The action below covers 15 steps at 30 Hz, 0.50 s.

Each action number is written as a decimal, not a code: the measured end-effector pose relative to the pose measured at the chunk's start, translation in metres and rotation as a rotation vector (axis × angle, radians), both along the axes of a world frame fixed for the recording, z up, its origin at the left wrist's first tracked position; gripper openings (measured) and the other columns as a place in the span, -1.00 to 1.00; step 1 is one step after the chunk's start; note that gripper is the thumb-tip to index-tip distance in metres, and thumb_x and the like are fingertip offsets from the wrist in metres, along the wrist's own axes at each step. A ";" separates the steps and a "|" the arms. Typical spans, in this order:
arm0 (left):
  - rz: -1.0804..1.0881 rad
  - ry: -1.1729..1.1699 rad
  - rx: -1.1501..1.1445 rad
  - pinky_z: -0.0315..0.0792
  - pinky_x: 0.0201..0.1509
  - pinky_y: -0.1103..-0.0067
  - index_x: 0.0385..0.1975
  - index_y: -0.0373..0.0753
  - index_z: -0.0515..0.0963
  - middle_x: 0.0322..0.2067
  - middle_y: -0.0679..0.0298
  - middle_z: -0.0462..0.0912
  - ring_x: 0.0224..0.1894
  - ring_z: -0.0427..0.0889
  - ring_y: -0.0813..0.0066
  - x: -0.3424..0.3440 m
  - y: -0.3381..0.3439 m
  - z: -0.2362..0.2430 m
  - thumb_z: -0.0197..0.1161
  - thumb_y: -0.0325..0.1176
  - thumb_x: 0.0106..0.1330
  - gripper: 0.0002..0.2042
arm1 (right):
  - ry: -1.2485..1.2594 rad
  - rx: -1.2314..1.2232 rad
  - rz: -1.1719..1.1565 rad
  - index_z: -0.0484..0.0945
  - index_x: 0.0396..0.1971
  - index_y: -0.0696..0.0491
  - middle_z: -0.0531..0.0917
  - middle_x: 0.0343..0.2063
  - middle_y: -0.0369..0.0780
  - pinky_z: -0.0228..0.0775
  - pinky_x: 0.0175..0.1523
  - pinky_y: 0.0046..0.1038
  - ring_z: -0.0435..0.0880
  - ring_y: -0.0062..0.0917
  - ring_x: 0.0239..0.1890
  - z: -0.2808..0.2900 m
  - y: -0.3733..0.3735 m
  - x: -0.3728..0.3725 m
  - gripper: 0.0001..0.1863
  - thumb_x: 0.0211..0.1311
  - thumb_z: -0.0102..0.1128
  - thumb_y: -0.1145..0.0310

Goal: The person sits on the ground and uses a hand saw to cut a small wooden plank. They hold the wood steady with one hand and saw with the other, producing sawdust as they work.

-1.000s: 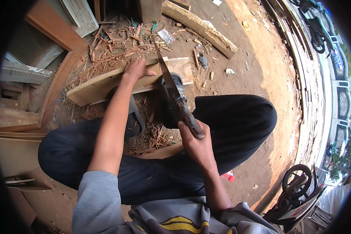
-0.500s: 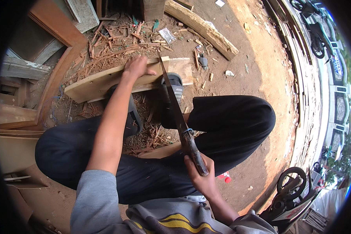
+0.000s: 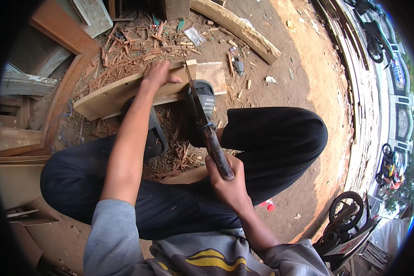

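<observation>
A pale wooden plank (image 3: 119,95) lies slanted across my feet, on top of another board (image 3: 211,76) that shows past its right end. My left hand (image 3: 159,74) is closed over the plank's far edge, thumb stretched along its upper face. My right hand (image 3: 228,184) is wrapped round the dark, worn handle of a handsaw (image 3: 197,99). The saw's narrow blade points away from me, and its tip part meets the plank close to the right end. My sandalled right foot (image 3: 203,92) rests against the boards just beside the blade.
Reddish wood scraps (image 3: 124,60) cover the ground beyond the plank. A thick timber (image 3: 239,28) lies farther off. Wooden frames (image 3: 73,41) lean at the left. Long stacked boards (image 3: 349,92) run along the right, with a parked motorcycle (image 3: 342,225) at the lower right.
My right hand has drawn the saw back toward me and a little left, so less blade reaches beyond the plank. My left hand stays on the plank.
</observation>
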<state>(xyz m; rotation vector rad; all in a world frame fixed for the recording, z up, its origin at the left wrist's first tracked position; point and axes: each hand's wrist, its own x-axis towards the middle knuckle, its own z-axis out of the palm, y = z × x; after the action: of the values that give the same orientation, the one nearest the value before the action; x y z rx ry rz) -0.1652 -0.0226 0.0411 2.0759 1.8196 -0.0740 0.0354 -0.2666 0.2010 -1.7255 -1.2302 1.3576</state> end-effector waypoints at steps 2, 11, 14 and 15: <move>-0.004 0.016 0.022 0.40 0.11 0.23 -0.18 -0.33 0.55 -0.09 -0.06 0.58 0.04 0.53 0.02 -0.001 -0.007 0.000 0.48 0.15 -0.17 -0.31 | 0.052 -0.024 -0.059 0.43 -0.53 0.24 0.32 -0.75 -0.23 0.18 -0.51 -0.47 0.22 -0.69 -0.62 -0.019 0.027 -0.011 -0.78 0.24 0.12 0.43; -0.025 -0.020 0.026 0.40 0.13 0.23 -0.18 -0.33 0.55 -0.08 -0.06 0.59 0.05 0.53 0.02 -0.001 0.007 -0.006 0.47 0.20 -0.19 -0.28 | -0.039 0.040 -0.015 0.39 -0.60 0.23 0.34 -0.75 -0.21 0.18 -0.51 -0.46 0.25 -0.69 -0.64 -0.019 0.016 -0.001 -0.74 0.23 0.12 0.41; -0.011 0.035 -0.019 0.40 0.14 0.22 -0.17 -0.32 0.56 -0.05 -0.06 0.57 0.07 0.51 0.00 0.001 0.001 -0.002 0.47 0.19 -0.19 -0.29 | -0.020 0.010 -0.044 0.39 -0.60 0.22 0.35 -0.76 -0.19 0.19 -0.52 -0.44 0.25 -0.69 -0.65 -0.009 0.020 -0.009 -0.74 0.22 0.14 0.41; -0.011 0.038 -0.035 0.40 0.14 0.23 -0.17 -0.32 0.56 -0.05 -0.05 0.57 0.09 0.51 0.01 0.000 -0.002 -0.001 0.47 0.19 -0.19 -0.29 | -0.036 -0.016 -0.012 0.41 -0.58 0.22 0.37 -0.76 -0.19 0.21 -0.51 -0.46 0.27 -0.69 -0.65 -0.003 -0.002 -0.003 -0.77 0.21 0.15 0.44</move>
<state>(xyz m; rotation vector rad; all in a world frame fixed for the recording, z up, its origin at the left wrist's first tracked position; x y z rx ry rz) -0.1651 -0.0248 0.0403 2.0743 1.8153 -0.1482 0.0327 -0.2683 0.1980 -1.7724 -1.2302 1.3385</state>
